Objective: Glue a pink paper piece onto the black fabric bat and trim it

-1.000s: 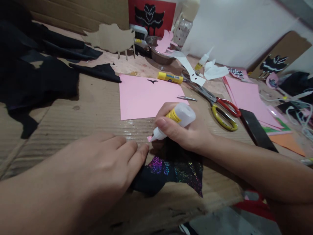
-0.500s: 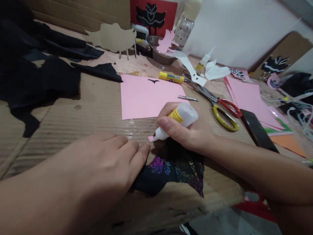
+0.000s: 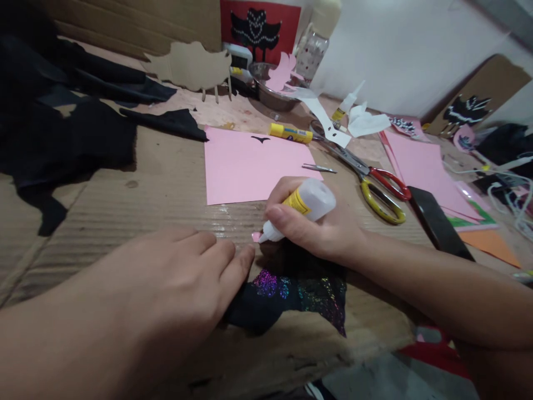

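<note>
My right hand (image 3: 306, 228) is wrapped around a white glue bottle (image 3: 314, 197) with a yellow label, tilted nozzle-down. Its tip meets a small pink scrap (image 3: 256, 237) on the cardboard. Beside that, my left hand (image 3: 195, 272) lies palm down, fingers extended and nothing visible in its grasp. Against its fingertips is a black cloth piece (image 3: 266, 311) with purple and rainbow glitter, partly covered by both hands. Just beyond my right hand lies a pink sheet (image 3: 237, 172) bearing a small black shape (image 3: 261, 139). Tweezers (image 3: 319, 168) rest on the sheet's right edge.
A yellow glue stick (image 3: 290, 133) and red-and-yellow-handled scissors (image 3: 362, 166) lie beyond my right hand. Black cloth (image 3: 75, 139) is heaped at left. A metal bowl (image 3: 275, 100) stands at the back; pink sheets (image 3: 420, 166) and a black bar (image 3: 439, 225) lie right.
Almost nothing differs. The bottle and my right hand have shifted down very slightly, with the nozzle still at the pink scrap. My left hand keeps its place.
</note>
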Demonstrator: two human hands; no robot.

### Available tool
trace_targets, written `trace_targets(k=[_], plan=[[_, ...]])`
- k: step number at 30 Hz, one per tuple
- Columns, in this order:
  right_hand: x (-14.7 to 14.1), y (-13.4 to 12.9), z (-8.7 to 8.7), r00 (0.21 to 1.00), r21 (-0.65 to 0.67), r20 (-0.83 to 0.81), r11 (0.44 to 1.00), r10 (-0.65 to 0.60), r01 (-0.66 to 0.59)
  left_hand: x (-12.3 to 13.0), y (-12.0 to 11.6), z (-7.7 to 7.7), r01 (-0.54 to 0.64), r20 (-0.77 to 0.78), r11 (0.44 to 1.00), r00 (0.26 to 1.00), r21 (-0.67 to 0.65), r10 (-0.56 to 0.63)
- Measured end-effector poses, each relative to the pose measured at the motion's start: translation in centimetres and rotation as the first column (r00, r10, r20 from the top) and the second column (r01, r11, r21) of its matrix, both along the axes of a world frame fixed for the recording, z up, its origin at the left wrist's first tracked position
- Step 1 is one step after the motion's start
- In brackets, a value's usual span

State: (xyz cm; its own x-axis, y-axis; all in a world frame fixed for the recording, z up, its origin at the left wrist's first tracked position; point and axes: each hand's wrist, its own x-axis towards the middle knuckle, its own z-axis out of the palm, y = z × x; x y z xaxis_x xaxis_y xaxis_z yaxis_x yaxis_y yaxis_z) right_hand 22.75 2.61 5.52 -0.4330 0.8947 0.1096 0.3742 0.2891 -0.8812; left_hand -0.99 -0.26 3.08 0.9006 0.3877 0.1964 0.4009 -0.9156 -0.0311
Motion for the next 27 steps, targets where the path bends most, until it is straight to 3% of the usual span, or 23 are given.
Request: trace_targets(k=[19, 27], plan=[[0.28, 0.0, 0.22, 0.997, 0.093, 0.079, 0.996, -0.01, 0.003, -0.23, -0.17, -0.12, -0.014, 0.043, 1.0, 0.999, -0.016, 0.015], [0.43, -0.06, 0.19, 0.997, 0.115, 0.08, 0.993, -0.021, 0.012, -0.33, -0.14, -0.31, -0.022, 0.058, 0.996, 0.998, -0.081, 0.027]])
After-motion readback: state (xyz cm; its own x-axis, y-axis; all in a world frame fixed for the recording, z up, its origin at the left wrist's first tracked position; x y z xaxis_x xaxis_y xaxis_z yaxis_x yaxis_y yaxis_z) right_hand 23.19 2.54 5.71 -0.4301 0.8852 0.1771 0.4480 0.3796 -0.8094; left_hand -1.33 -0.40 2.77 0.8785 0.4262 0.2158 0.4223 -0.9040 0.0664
